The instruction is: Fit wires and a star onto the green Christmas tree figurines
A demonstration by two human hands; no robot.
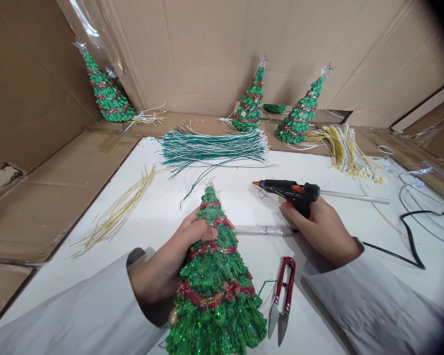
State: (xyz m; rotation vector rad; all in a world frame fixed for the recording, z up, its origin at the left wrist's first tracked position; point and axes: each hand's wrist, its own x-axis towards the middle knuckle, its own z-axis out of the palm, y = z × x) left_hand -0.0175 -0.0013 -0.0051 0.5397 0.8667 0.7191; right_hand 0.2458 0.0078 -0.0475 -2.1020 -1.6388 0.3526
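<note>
My left hand [190, 239] is wrapped round the upper part of a glittery green Christmas tree figure [214, 273] with red garlands and a clear star on top. Its base runs out of the bottom of the view. To the right, my right hand [323, 229] grips the handle of a black glue gun [290, 190], whose orange nozzle points left. A clear glue stick [355, 197] sticks out of the gun's back. Red thread snips [283, 298] lie on the white surface between the tree and my right forearm, blades toward me.
Green and white wires [214, 148] lie in a bundle at the back middle. Yellow wires [122, 212] are at left, with a yellow-white bundle [350, 153] at right. Several more trees [109, 96] stand along the cardboard wall [200, 64]. A black cord [410, 241] bends across the right side.
</note>
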